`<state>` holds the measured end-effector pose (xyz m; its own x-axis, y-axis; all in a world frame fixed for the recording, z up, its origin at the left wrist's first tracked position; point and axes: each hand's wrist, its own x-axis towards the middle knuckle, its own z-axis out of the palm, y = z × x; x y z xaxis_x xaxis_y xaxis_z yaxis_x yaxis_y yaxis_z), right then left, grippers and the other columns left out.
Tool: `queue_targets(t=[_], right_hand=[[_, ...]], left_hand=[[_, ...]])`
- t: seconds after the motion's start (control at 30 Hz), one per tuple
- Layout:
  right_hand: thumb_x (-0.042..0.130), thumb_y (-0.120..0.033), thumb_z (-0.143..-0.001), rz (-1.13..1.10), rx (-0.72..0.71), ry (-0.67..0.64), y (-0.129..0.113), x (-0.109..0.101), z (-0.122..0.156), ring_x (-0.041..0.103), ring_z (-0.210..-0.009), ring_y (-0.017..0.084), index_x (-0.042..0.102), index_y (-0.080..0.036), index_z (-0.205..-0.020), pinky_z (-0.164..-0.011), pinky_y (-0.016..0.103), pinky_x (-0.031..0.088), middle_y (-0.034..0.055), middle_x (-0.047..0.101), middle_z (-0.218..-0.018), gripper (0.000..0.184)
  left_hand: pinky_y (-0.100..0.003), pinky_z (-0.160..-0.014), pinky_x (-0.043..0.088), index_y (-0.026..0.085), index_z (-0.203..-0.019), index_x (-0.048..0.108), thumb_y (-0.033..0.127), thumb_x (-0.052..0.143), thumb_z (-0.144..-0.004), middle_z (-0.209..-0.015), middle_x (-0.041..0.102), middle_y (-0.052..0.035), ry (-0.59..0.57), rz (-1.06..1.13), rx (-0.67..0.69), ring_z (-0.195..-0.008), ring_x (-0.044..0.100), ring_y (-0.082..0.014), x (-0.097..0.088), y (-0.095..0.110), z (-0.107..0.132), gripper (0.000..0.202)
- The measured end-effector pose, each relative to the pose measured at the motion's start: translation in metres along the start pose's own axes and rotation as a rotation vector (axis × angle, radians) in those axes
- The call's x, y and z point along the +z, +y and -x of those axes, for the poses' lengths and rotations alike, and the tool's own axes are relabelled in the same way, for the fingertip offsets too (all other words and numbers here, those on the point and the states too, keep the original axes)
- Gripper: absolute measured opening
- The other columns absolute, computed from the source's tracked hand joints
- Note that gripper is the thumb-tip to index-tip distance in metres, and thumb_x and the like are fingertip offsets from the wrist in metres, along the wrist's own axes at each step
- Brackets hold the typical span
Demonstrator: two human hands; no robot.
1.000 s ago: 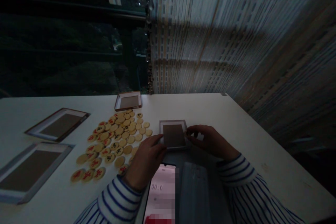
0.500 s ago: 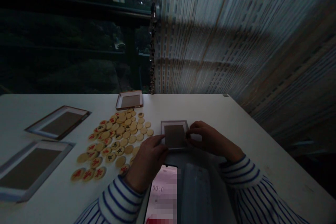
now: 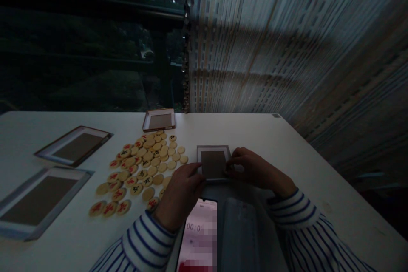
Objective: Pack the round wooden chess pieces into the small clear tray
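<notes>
A small box (image 3: 213,163), open and shallow with a brown floor, lies flat at the centre of the frame, held from both sides. The left hand (image 3: 181,193) curls its fingers against the near-left edge and the right hand (image 3: 251,169) pinches the right rim, a hold that seems meant to keep the box square on the white bench (image 3: 287,157). Round game pieces (image 3: 146,165), marked in red and black, lie heaped just left of it, close to the left hand. A lit phone (image 3: 199,238) sits at the lower edge between the striped sleeves. Three more trays (image 3: 75,145) lie further left.
</notes>
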<state>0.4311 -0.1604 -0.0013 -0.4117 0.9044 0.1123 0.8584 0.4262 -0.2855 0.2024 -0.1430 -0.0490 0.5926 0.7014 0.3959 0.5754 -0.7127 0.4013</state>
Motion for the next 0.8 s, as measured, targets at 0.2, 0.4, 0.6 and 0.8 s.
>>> queue_targets(t=[0.2,0.4,0.6,0.8], right_hand=[[0.053,-0.034,-0.076,0.040,0.038,-0.044,-0.0015,-0.0016,-0.0007,0.048,-0.074,0.014,0.067,-0.023,-0.084,-0.065,0.027,0.038,0.0056,0.054,-0.080,0.019],[0.051,-0.036,-0.078,0.090,0.048,-0.089,-0.0044,-0.0043,-0.0015,0.047,-0.074,0.014,0.066,-0.023,-0.084,-0.065,0.026,0.036,0.0058,0.054,-0.082,0.022],[0.049,-0.036,-0.079,0.123,0.052,-0.087,-0.0062,-0.0060,-0.0009,0.047,-0.074,0.014,0.065,-0.023,-0.089,-0.064,0.026,0.036,0.0057,0.054,-0.082,0.023],[0.050,-0.035,-0.079,0.118,0.038,-0.077,-0.0088,-0.0076,-0.0019,0.047,-0.074,0.014,0.065,-0.024,-0.091,-0.064,0.025,0.036,0.0056,0.055,-0.083,0.022]], left_hand=[[-0.042,-0.083,0.044,0.020,-0.080,0.065,0.018,0.054,-0.074,-0.109,0.056,-0.0094,0.020,0.000,0.012,-0.099,0.052,-0.0225,0.0025,-0.0014,-0.0007,0.012],[-0.043,-0.082,0.044,0.019,-0.077,0.064,0.017,0.054,-0.074,-0.108,0.057,-0.0095,0.042,-0.006,0.031,-0.097,0.053,-0.0222,0.0045,-0.0029,-0.0005,0.010],[-0.042,-0.082,0.044,0.020,-0.078,0.064,0.019,0.054,-0.074,-0.108,0.056,-0.0093,0.039,-0.008,0.030,-0.098,0.052,-0.0226,0.0058,-0.0041,-0.0004,0.010],[-0.042,-0.081,0.044,0.020,-0.080,0.064,0.019,0.054,-0.074,-0.107,0.057,-0.0099,0.060,-0.016,0.032,-0.097,0.052,-0.0227,0.0079,-0.0049,0.0001,0.011]])
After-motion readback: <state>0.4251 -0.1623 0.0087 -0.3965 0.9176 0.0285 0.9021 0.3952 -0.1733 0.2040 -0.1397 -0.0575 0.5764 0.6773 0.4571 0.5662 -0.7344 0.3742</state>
